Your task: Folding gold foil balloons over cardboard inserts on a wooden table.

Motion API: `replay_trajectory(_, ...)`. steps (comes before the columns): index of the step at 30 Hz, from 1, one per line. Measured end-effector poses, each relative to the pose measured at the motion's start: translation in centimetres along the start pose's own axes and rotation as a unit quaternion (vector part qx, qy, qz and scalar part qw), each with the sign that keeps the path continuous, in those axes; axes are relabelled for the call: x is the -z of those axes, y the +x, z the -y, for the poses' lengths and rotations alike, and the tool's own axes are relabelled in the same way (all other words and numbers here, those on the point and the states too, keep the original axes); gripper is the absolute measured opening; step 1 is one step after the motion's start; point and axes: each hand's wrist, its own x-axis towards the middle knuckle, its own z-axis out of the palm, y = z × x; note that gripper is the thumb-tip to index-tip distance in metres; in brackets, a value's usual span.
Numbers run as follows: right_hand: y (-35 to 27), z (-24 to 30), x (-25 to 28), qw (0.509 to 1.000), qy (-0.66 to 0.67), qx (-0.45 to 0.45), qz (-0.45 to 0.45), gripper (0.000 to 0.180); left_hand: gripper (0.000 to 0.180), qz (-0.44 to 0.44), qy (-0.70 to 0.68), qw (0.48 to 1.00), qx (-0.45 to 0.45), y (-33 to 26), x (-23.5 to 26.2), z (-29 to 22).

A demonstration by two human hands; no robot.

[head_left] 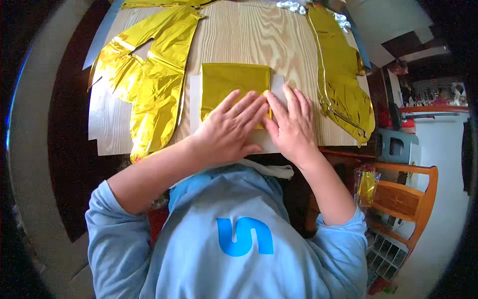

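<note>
A gold foil sheet (pixel 234 77), folded into a flat rectangle, lies on a pale board (pixel 195 102) at the table's near edge. My left hand (pixel 234 122) rests flat across the foil's lower part, fingers stretched toward its right side. Beside it, my right hand (pixel 293 122) lies over the foil's right edge and the board, fingers extended and slightly apart. The fingertips of my left hand come close to my right index finger. Both hands cover the near right part of the folded foil.
Flat gold foil balloons lie on the wood-grain table (pixel 239 35): a large crumpled one (pixel 162 74) at left, another (pixel 338 79) at right. Silver scraps (pixel 291 7) sit at the far edge. A wooden chair (pixel 403 199) with a clear packet (pixel 367 187) stands at right.
</note>
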Motion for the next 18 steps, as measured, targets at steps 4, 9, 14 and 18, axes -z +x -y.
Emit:
replay_trajectory(4, -0.1, 0.3, 0.4, 1.000, -0.006, -0.005, 0.002, 0.055, 0.097, 0.043, 0.009, 0.999, 0.017, -3.7, 1.6, 0.0)
replay_trajectory(9, -0.1, 0.2, 0.0, 1.000, 0.011, -0.008, 0.002, 0.056, 0.102, 0.078, 0.014, 0.993, 0.089, -7.7, 2.7, -0.6)
replay_trajectory(14, 0.0, 0.3, 0.4, 1.000, 0.000, -0.002, 0.016, 0.057, 0.101, 0.066, 0.026, 0.989, 0.130, -10.0, 2.1, -1.3)
replay_trajectory(18, 0.0, 0.3, 0.7, 0.999, -0.031, 0.008, 0.020, 0.054, 0.097, 0.045, 0.030, 0.987, 0.150, -10.1, 2.0, -1.9)
